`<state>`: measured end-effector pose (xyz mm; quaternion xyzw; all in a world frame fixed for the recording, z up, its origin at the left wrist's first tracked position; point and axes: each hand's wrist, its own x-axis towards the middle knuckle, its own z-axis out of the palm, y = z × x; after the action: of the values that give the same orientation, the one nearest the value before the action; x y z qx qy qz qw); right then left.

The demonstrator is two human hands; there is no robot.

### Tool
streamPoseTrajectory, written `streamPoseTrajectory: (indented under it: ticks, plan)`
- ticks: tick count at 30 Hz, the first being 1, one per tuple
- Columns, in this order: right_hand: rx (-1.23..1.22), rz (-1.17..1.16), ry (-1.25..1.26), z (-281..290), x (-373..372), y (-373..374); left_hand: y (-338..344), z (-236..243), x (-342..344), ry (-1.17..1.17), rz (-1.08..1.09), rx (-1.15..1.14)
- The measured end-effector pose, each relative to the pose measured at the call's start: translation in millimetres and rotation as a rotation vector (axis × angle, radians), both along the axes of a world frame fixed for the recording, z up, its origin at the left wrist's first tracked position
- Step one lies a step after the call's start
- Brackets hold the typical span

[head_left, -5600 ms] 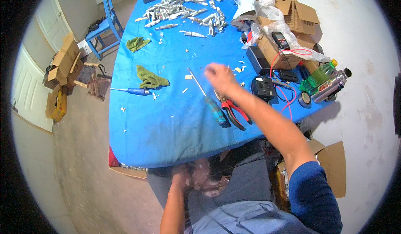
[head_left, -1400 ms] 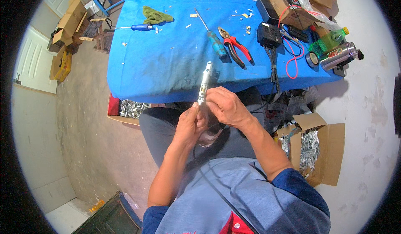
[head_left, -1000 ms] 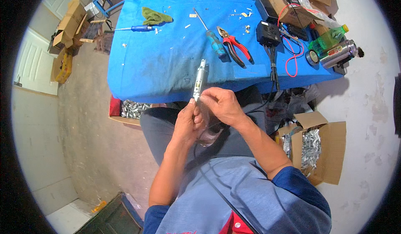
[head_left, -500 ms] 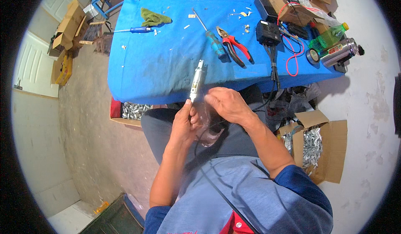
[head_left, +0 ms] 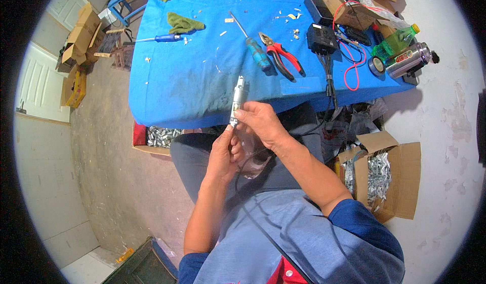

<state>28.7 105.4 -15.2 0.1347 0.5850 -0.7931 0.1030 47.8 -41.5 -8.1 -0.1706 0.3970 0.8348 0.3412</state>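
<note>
The thumb and fingertips of the right hand (head_left: 259,122) pinch the side of one slim silvery metal piece (head_left: 238,95), while the left hand (head_left: 223,149) grasps its bottom end. The piece is held near the table's front edge, tilted slightly, its far end pointing away from the body. Handling looks to be midway: both hands are on it, and it is not yet set down. Whether any part has come loose is hard to tell, since fingers cover the lower end.

Beyond it, on the blue tablecloth (head_left: 172,81), lie one pair of pliers (head_left: 276,47) and two screwdrivers, a teal-handled screwdriver (head_left: 257,53) and a blue-handled screwdriver (head_left: 167,38), all out of hand. Farther off are two green rags (head_left: 185,23), one green bottle (head_left: 397,43) and one metal flask (head_left: 409,61). Lower down, a left box (head_left: 139,133) and a right box (head_left: 405,177) hold silvery pieces, too many to count, perhaps already dealt with.
</note>
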Motion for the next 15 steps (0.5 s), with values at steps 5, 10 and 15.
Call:
streamPoseTrajectory:
  ticks: [5,10,15]
  plan:
    - [-0.202,0.055,0.009,-10.9,2.6,1.4,-2.4,1.9,2.2,-0.012,-0.008,0.061]
    - [-0.363,0.084,0.01,-7.3,5.4,-1.0,5.4,10.4,0.1,-0.028,0.015,0.055]
    - [-0.403,0.109,0.002,-8.3,6.9,1.5,2.3,1.8,-1.2,-0.005,-0.06,0.183]
